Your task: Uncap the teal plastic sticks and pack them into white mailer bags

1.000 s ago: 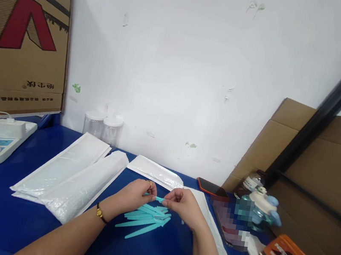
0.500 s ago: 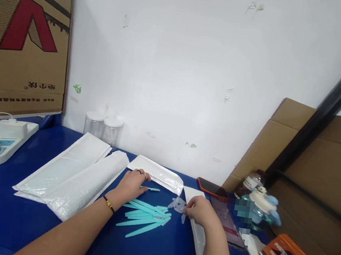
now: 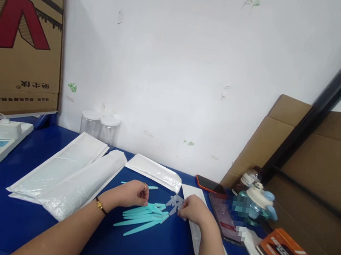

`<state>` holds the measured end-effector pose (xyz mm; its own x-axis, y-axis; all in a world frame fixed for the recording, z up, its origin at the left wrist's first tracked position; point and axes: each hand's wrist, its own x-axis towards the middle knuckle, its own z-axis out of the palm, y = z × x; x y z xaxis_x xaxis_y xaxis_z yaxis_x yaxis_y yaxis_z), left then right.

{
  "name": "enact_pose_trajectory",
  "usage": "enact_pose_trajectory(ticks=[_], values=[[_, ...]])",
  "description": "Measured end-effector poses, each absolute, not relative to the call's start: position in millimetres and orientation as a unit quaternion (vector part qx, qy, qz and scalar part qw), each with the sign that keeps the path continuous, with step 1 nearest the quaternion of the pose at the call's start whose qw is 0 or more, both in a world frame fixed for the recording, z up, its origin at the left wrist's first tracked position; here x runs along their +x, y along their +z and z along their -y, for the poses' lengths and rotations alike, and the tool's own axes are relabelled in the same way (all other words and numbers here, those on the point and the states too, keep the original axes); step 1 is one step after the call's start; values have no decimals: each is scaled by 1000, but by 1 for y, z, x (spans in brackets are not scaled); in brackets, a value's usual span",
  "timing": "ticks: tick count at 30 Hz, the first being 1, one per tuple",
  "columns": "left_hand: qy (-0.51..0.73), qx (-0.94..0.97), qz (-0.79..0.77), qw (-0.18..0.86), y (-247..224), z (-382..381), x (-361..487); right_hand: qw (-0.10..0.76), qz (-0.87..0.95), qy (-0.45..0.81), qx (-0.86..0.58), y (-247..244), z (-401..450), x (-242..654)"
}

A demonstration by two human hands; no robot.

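Several turquoise plastic sticks (image 3: 143,220) lie fanned out on the blue table. Over their upper ends is my left hand (image 3: 135,194), its fingers pinched together at one of the sticks. Another turquoise stick (image 3: 152,187) lies apart, behind that hand. Small translucent pieces (image 3: 174,202) form a loose pile to the right of the fan. At the right edge of this pile my right hand (image 3: 191,209) has its fingers closed; what they hold, if anything, is hidden.
White padded envelopes (image 3: 57,165) lie left, with a white packet (image 3: 153,171) behind the sticks. Two lidded jars (image 3: 108,130) stand by the wall. On the right are phones (image 3: 223,222), a teal bottle (image 3: 255,203) and an orange packet (image 3: 283,253). A power strip (image 3: 8,149) is far left.
My left hand has moved from the separate stick down to the fan, and its fingers have closed. My right hand has shifted slightly left against the translucent pile.
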<state>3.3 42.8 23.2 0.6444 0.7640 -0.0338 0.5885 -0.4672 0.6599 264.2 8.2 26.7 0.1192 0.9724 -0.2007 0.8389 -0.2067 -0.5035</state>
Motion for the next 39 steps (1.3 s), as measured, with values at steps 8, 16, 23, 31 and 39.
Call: enact_pose_trajectory(ticks=[8,16,23,31,39], values=[[183,833,-385,353,23,-42,5,372,602,402,-581,39,-4,252],[254,825,-406,301,27,-40,11,465,523,470,-539,40,-5,243],[332,869,-365,52,36,-42,9,555,421,531,-483,41,-7,227],[333,874,-328,-134,34,-40,7,627,367,524,-445,33,-10,213],[318,882,-301,-173,38,-35,10,622,381,518,-446,31,-10,209]])
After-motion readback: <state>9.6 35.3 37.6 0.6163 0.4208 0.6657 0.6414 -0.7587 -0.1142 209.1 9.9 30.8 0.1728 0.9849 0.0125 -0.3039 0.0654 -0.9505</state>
